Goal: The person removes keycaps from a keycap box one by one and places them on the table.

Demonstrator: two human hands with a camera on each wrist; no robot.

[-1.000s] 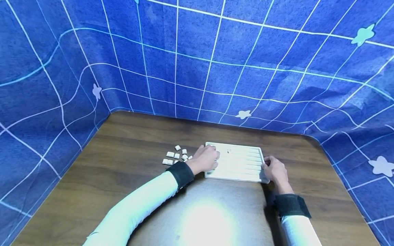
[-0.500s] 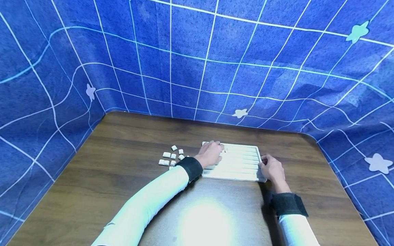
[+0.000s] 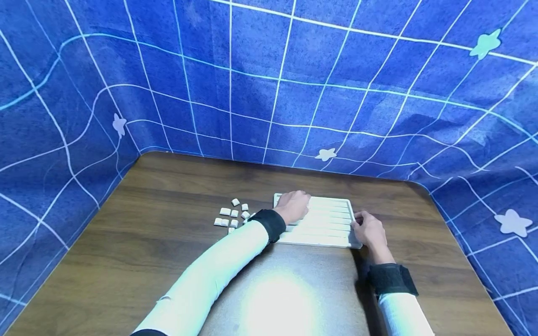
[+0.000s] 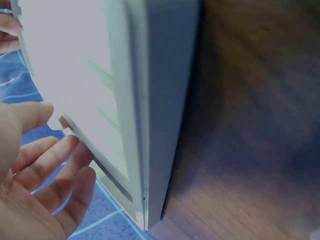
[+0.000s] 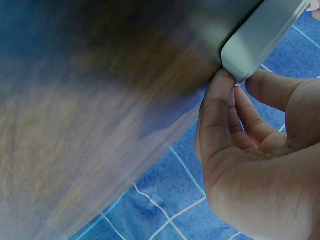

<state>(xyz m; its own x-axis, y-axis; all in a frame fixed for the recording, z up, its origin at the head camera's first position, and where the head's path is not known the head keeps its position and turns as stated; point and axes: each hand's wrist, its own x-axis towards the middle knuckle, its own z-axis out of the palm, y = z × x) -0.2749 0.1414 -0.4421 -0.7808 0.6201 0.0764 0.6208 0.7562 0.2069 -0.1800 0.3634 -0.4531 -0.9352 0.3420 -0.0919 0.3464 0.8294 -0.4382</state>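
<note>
A white rectangular tray [image 3: 329, 243] with long parallel grooves lies on the wooden table. My left hand [image 3: 294, 205] reaches over its far left part. Seen from the left wrist, that hand [image 4: 47, 170] pinches a small pale piece [image 4: 56, 122] between thumb and index finger, close to the tray's edge [image 4: 155, 110]. In the head view the piece is hidden behind the hand. At the tray's right side, my right hand [image 3: 371, 229] grips the edge. The right wrist view has its thumb and index finger [image 5: 217, 100] on either side of the tray corner [image 5: 240, 65].
Several small white block-like pieces [image 3: 225, 212] lie scattered on the table [image 3: 176, 196] left of the tray, some partly behind the left wrist. A blue curtain [image 3: 252, 102] with white lines and stars surrounds the table's far and side edges. Bright glare falls on the near tabletop.
My left hand has moved rightward over the tray, covering the small piece that showed there earlier. The right hand keeps its place at the tray's edge. The head view has shifted slightly.
</note>
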